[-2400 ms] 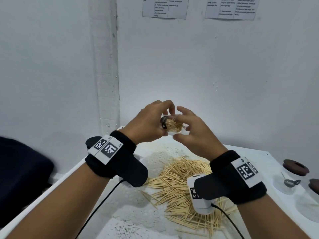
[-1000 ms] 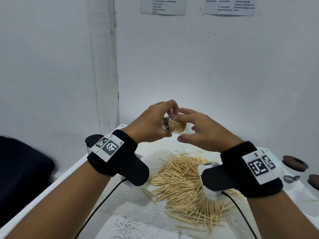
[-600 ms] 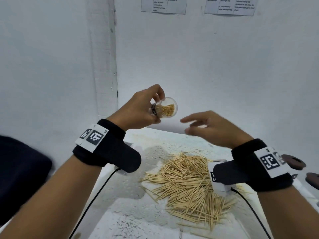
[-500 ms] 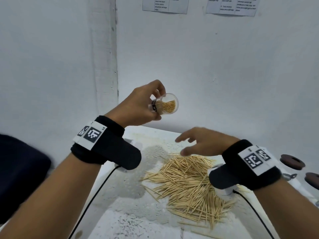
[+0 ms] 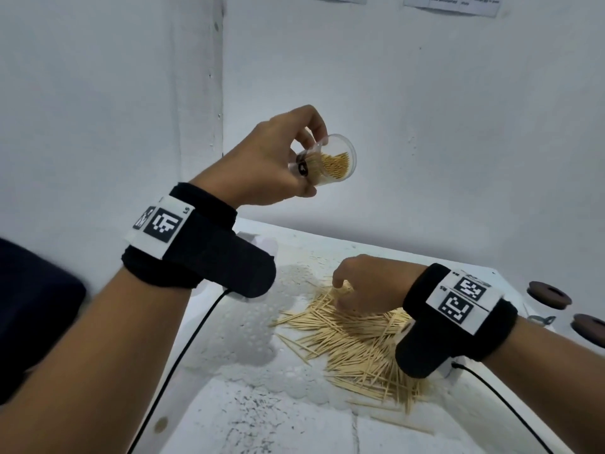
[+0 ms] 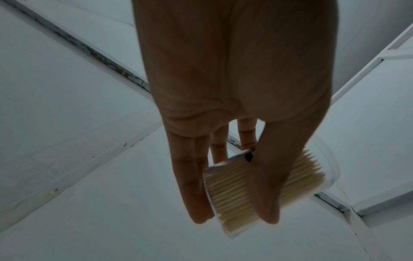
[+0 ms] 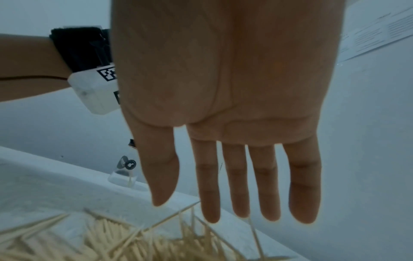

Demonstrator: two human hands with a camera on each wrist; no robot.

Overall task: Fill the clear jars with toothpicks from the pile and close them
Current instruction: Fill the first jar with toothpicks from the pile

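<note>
The clear jar (image 5: 322, 160) is held in the air above the pile of toothpicks (image 5: 357, 335), tipped on its side with its open mouth turned away from the holding palm, and a packed bundle of toothpicks is seen inside it. It is pinched by the left hand (image 5: 262, 165), with the thumb (image 6: 268, 185) laid across one side and the fingers (image 6: 192, 185) along the other. Because the mouth is not upright, the bundle could slide out and scatter back onto the pile if the jar is tipped further or the pinch is relaxed; the smooth wall may also turn within so light a hold.

On the pile, the right hand (image 5: 366, 286) is lowered with its fingers (image 7: 236, 185) straight and slightly spread, the tips just reaching the sticks; nothing is gripped. A grab made from this posture is judged likely to gather crossed sticks, which could jam at the mouth or be dropped between pile and jar.

To the right of the pile, two brown lids (image 5: 550, 294) are seen at the table (image 5: 262, 421) edge. Behind the pile, another clear jar (image 7: 123, 176) stands near the table's far edge. Either could be knocked by a careless sweep.
</note>
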